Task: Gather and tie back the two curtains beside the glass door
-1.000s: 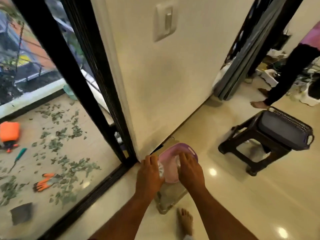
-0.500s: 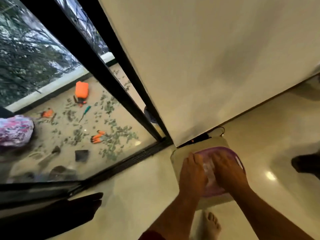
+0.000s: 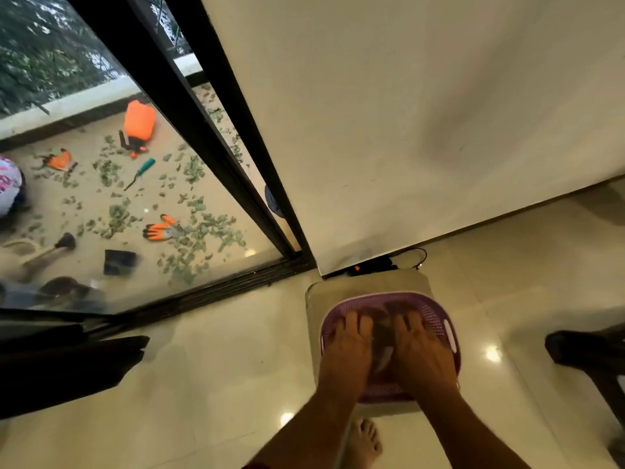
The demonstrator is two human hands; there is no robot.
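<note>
My left hand (image 3: 348, 346) and my right hand (image 3: 421, 353) lie side by side inside a purple perforated basket (image 3: 439, 319). Their fingers are spread fairly straight over greyish contents that I cannot make out. The basket sits on a pale box (image 3: 314, 299) against the wall. A dark curtain (image 3: 67, 367) hangs at the lower left, beside the glass door (image 3: 135, 204) with its black frame (image 3: 203, 130). Neither hand touches the curtain. No second curtain is in view.
A black stool (image 3: 588, 353) stands at the right edge. My bare foot (image 3: 365, 441) is below the box. A black cable (image 3: 382, 264) lies at the foot of the wall. Behind the glass, leaves, orange gloves (image 3: 162, 228) and tools litter the balcony floor.
The view has swung left and down toward the glass door and balcony. Both hands stay in the purple basket, their fingers now reaching further in.
</note>
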